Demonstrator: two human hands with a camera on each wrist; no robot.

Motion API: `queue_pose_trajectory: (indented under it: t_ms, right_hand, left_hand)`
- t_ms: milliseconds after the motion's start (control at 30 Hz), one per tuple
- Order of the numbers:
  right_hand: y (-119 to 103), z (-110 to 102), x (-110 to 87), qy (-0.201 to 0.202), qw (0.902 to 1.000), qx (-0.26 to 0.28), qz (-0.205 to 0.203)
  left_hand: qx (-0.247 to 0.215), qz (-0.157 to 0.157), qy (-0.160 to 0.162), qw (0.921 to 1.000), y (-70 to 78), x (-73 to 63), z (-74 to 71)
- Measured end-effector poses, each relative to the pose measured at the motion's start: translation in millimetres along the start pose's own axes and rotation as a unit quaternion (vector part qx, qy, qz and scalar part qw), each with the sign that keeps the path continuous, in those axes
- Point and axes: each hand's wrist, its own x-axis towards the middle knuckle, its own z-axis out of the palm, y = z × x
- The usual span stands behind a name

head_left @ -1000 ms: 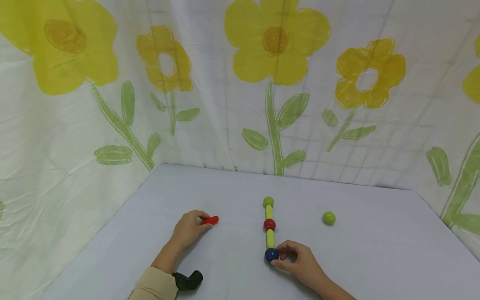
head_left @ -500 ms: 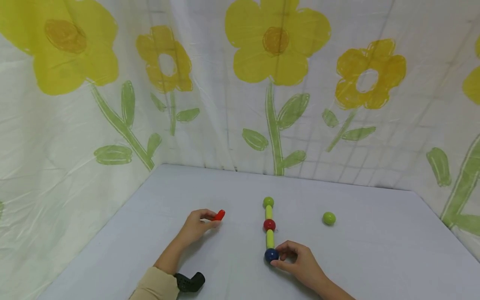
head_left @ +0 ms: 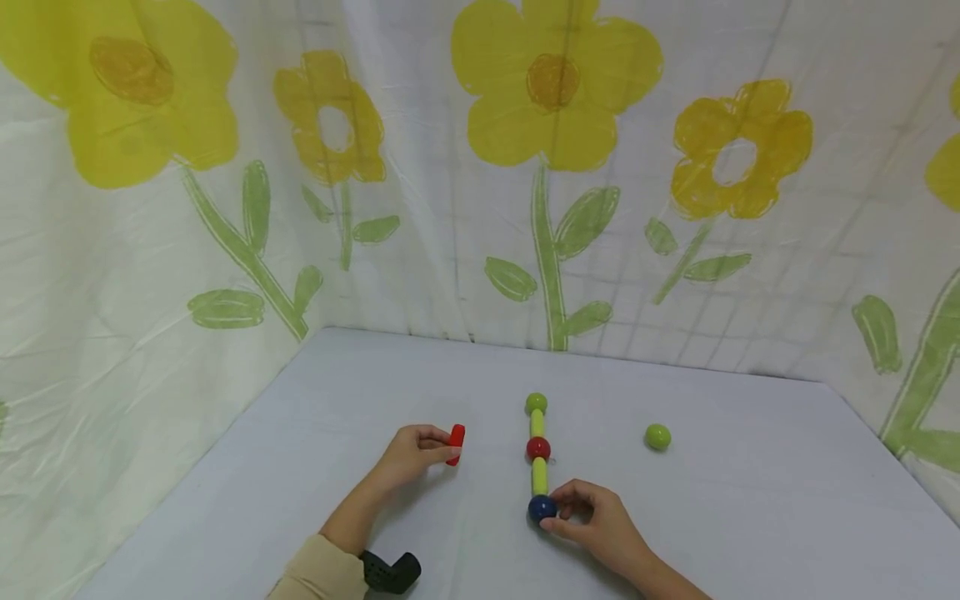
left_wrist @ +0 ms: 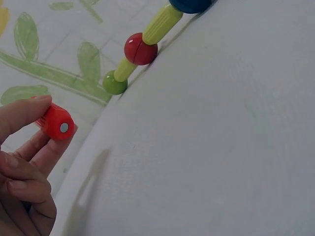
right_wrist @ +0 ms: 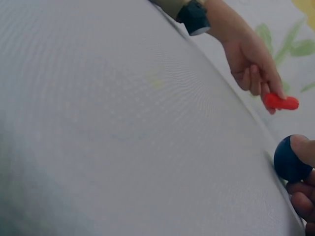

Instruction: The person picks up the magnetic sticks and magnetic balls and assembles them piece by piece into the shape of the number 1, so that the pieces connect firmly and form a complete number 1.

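Observation:
Between thumb and fingers my left hand pinches a red magnetic rod, held above the table; the left wrist view shows a round silvery magnet in the rod's end. My right hand pinches the blue ball at the near end of a straight chain on the table. From there the chain runs away through a yellow-green rod, a red ball and another yellow-green rod to a green ball. The red rod is apart from the chain, to its left.
A loose green ball lies on the white table to the right of the chain. A black wrist device sticks out from the left sleeve. Behind the table hangs a curtain with printed yellow flowers.
My left hand has moved right, towards the chain, and the red rod has turned from nearly level to nearly upright in the head view. The right hand and the chain have stayed nearly still.

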Motion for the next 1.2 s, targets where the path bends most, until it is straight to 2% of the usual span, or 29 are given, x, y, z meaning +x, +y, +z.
queue_pose_trajectory:
  t_ms: [200,400,700,967,1200]
  right_hand:
    - [1,-2,2.7,0.000,0.9999,-0.006,0.008]
    - [3,-3,6.9,-0.004,0.9999,0.007,0.014]
    - [2,-3,14.2,0.003,0.9997,-0.003,0.022]
    - [2,-2,23.2,0.019,0.9995,-0.020,0.015]
    - [4,-1,33.3,0.026,0.9994,-0.011,0.021]
  left_hand:
    - [0.005,0.008,-0.035,0.9994,3.2,-1.8,8.4]
    - [0.004,0.010,-0.056,0.9984,8.6,-6.3,16.5]
    - [-0.001,0.000,-0.093,0.9957,4.9,-4.3,26.5]
    - [0.013,-0.005,-0.088,0.9960,6.8,-8.3,34.2]
    - [0.015,-0.003,-0.091,0.9958,9.9,-11.5,37.6]
